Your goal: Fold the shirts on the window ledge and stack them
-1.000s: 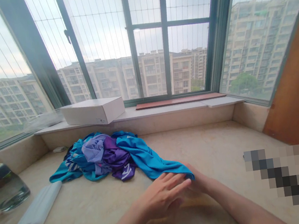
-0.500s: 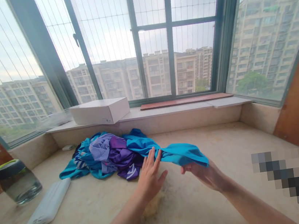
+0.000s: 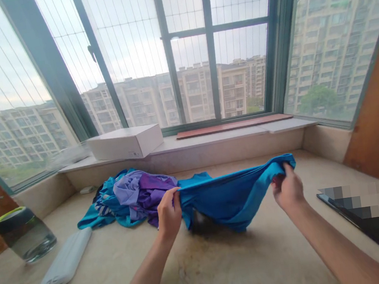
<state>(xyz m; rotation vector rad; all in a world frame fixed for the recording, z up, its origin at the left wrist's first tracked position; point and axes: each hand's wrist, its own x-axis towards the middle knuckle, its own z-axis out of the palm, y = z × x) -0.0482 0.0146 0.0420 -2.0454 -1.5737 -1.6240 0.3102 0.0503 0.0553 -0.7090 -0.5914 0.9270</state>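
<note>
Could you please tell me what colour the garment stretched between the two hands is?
Bright turquoise blue fabric garment, clearest in the head view.

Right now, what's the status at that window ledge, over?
Left hand and right hand both grip the blue garment, stretched between them. Clothes pile touches its left end.
</note>
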